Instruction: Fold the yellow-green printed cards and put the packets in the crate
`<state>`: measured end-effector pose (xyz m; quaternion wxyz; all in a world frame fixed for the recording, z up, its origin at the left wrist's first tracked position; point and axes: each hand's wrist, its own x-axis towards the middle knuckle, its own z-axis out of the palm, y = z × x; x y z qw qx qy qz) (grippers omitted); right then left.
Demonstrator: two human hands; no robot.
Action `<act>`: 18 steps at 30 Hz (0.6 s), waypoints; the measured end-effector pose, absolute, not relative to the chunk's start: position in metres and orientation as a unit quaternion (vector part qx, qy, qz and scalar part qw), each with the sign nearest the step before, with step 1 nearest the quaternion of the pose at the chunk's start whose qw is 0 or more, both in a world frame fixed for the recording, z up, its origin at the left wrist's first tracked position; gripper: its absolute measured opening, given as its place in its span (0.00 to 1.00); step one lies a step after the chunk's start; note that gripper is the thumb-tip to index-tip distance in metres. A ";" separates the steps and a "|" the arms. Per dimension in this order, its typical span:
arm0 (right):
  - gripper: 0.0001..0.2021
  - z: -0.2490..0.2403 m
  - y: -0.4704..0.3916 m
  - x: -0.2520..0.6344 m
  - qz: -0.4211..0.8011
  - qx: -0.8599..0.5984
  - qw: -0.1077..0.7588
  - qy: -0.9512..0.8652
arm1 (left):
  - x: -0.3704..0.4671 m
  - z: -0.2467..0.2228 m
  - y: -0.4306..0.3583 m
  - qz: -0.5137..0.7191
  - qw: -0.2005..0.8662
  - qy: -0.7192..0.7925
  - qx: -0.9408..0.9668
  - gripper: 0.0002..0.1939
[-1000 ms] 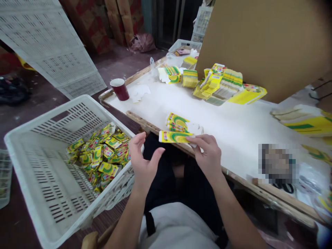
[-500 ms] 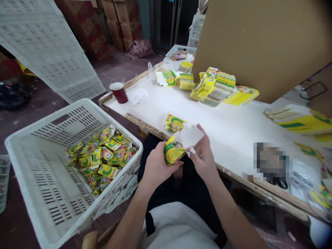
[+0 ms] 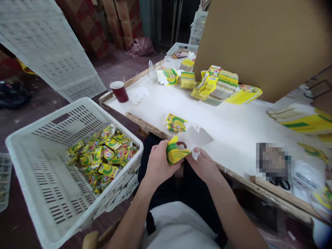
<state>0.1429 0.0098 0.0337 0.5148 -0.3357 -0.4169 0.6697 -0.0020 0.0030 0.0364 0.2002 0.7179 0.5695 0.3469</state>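
Just in front of my lap, my left hand (image 3: 160, 162) is wrapped round a yellow and green printed carton (image 3: 175, 152) with white flaps spread at its top. My right hand (image 3: 201, 162) pinches a small white flap at the carton's right side, below the large white flap. Beyond the hands, a small bundle of yellow cartons (image 3: 175, 123) lies on the white table (image 3: 153, 107). To the left stands a white plastic crate (image 3: 49, 166) holding many small yellow packs (image 3: 107, 155).
A dark red cup (image 3: 119, 92) and white paper scraps lie at the table's far left. Stacks of flat yellow cartons (image 3: 220, 84) stand against a large brown board (image 3: 254, 45). Scissors (image 3: 282, 184) and plastic bags are on the right.
My right hand has lowered, its raised fingers coming off the large white flap, which now leans further to the right. The left hand still holds the carton, slightly further right.
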 end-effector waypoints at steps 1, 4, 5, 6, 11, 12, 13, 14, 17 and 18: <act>0.16 0.033 0.009 0.142 0.679 -0.333 0.496 -0.427 | -0.003 0.036 0.004 0.348 0.199 0.565 0.721 0.25; 0.19 0.029 0.005 0.137 0.714 -0.319 0.425 -0.456 | -0.005 0.033 0.006 0.337 0.197 0.546 0.741 0.24; 0.21 0.027 0.004 0.136 0.717 -0.317 0.420 -0.457 | -0.005 0.032 0.006 0.333 0.199 0.542 0.746 0.24; 0.22 0.026 0.004 0.135 0.714 -0.316 0.429 -0.454 | -0.005 0.031 0.006 0.329 0.200 0.541 0.747 0.24; 0.21 0.031 0.011 0.136 0.663 -0.357 0.524 -0.398 | 0.000 0.028 0.005 0.324 0.184 0.565 0.736 0.24; 0.20 0.032 0.013 0.136 0.654 -0.369 0.538 -0.383 | 0.001 0.028 0.006 0.321 0.178 0.569 0.736 0.24; 0.19 0.033 0.015 0.137 0.647 -0.383 0.545 -0.371 | 0.001 0.027 0.006 0.317 0.172 0.570 0.738 0.23; 0.19 0.032 0.015 0.137 0.643 -0.395 0.546 -0.363 | 0.001 0.026 0.006 0.312 0.169 0.569 0.741 0.23; 0.18 0.026 0.013 0.136 0.654 -0.400 0.524 -0.371 | 0.000 0.024 0.007 0.304 0.168 0.564 0.750 0.23; 0.17 0.024 0.011 0.135 0.663 -0.390 0.516 -0.378 | -0.001 0.023 0.006 0.304 0.168 0.563 0.750 0.23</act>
